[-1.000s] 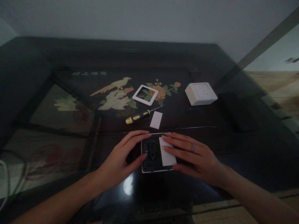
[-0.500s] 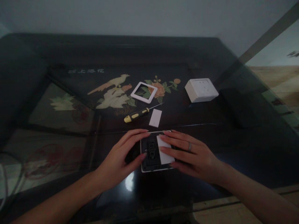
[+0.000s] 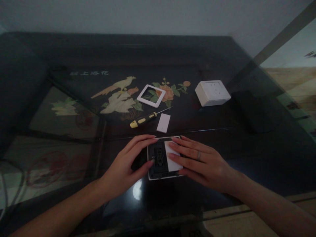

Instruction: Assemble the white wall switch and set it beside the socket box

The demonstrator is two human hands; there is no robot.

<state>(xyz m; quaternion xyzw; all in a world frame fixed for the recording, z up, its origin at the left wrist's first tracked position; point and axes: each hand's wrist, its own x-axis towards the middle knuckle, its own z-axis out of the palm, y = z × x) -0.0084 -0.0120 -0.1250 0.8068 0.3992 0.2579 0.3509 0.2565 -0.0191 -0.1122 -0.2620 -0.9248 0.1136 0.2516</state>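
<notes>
A wall switch body (image 3: 158, 161) lies on the dark glass table (image 3: 187, 194), its black inner mechanism showing on the left half. A white rocker key (image 3: 172, 159) covers its right half. My left hand (image 3: 125, 168) grips the switch body's left edge, fingers over the top and thumb at the side. The fingers of my right hand (image 3: 197, 161) lie stretched flat on the white rocker key, pressing on it. A ring is on one finger.
Behind the switch lie a second white rocker key (image 3: 163, 123), a yellow-and-black screwdriver (image 3: 144, 119), a white square frame (image 3: 151, 95) and a white socket box (image 3: 212, 92). A dark flat object (image 3: 251, 110) rests at the right. Cables (image 3: 7, 184) hang at the far left.
My right hand has slid slightly left across the rocker key, covering more of it. My left hand keeps its hold. The view has shifted a little.
</notes>
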